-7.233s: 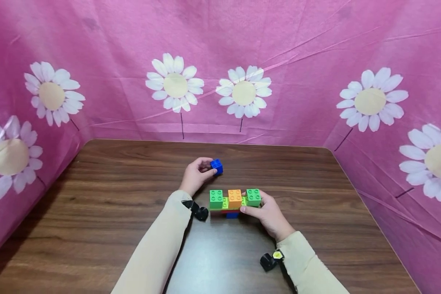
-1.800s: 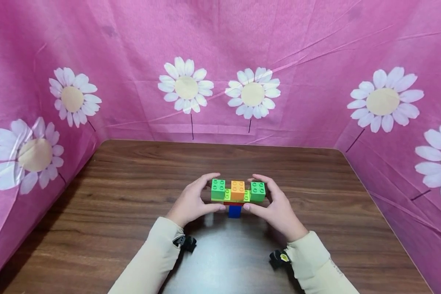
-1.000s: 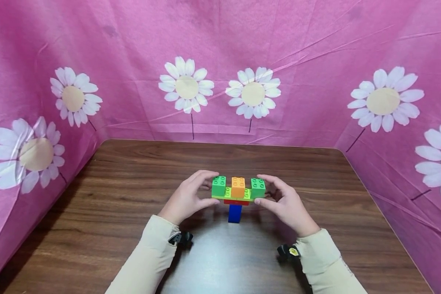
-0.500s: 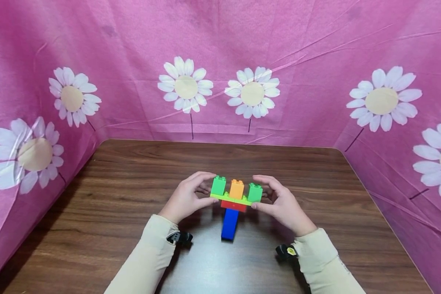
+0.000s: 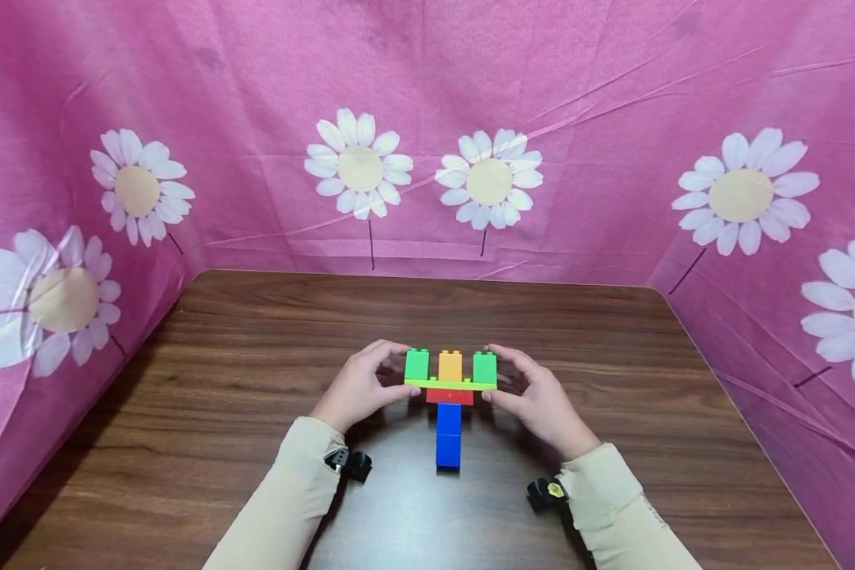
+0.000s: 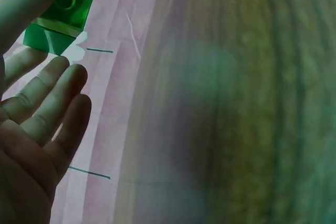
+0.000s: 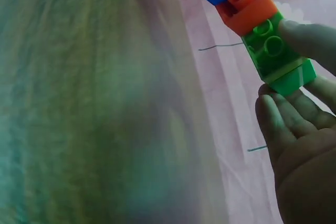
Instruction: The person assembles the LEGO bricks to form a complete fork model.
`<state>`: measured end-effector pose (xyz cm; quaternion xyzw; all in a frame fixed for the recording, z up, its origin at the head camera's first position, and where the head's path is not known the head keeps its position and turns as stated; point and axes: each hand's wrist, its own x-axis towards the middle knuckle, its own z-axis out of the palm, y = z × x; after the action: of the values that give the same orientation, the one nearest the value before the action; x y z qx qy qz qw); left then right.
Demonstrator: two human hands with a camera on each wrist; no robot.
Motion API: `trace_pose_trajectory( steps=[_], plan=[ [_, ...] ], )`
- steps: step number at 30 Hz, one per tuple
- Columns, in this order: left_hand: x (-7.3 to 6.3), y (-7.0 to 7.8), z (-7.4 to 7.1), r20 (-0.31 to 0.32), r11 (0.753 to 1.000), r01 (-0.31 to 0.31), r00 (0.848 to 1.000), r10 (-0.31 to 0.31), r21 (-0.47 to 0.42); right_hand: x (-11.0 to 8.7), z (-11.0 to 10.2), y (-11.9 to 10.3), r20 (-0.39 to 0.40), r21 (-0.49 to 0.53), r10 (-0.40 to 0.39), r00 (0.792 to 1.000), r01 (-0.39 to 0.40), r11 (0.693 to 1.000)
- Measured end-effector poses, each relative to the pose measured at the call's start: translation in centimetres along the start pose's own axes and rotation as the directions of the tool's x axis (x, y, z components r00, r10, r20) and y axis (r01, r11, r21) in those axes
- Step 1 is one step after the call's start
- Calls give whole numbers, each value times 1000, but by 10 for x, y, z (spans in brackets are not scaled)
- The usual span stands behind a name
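Observation:
In the head view a T-shaped toy brick build (image 5: 450, 396) is held up between both hands. Two stacked blue bricks (image 5: 449, 435) form its stem, with a red brick (image 5: 450, 396) above them. Over the red lies a lime layer bearing a green brick (image 5: 416, 364) at the left, an orange brick (image 5: 450, 366) in the middle and another green brick (image 5: 484, 366) at the right. My left hand (image 5: 356, 389) pinches the left end, thumb in front and fingers behind. The right end is pinched the same way by my right hand (image 5: 541, 400). Both wrist views show thumbs against the studded undersides.
A brown wood-grain table (image 5: 271, 317) spreads beneath the hands. Pink cloth (image 5: 427, 71) printed with white daisies hangs along its back and both sides. Black wrist cameras (image 5: 356, 465) are strapped at the cuffs.
Seven seconds ago my left hand held a loose blue brick; now two blue bricks form the stem. Over the last second the build has tipped so its front faces the head camera.

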<state>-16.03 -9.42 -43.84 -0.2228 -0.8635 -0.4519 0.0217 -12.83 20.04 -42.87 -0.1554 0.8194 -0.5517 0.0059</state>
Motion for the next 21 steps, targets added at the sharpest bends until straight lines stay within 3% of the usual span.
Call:
trace_pose_trajectory(
  steps=[8,13,21],
  plan=[
    [0,-8,5,73,997,76,994,-78,32,1,0,18,52,-188,130,990,-118,975],
    [0,-16,11,128,991,131,983,-134,30,1,0,26,78,-226,156,985,-135,965],
    [-1,-22,15,140,985,174,975,-172,2,2,1,32,70,-235,157,985,-136,963]
  ],
)
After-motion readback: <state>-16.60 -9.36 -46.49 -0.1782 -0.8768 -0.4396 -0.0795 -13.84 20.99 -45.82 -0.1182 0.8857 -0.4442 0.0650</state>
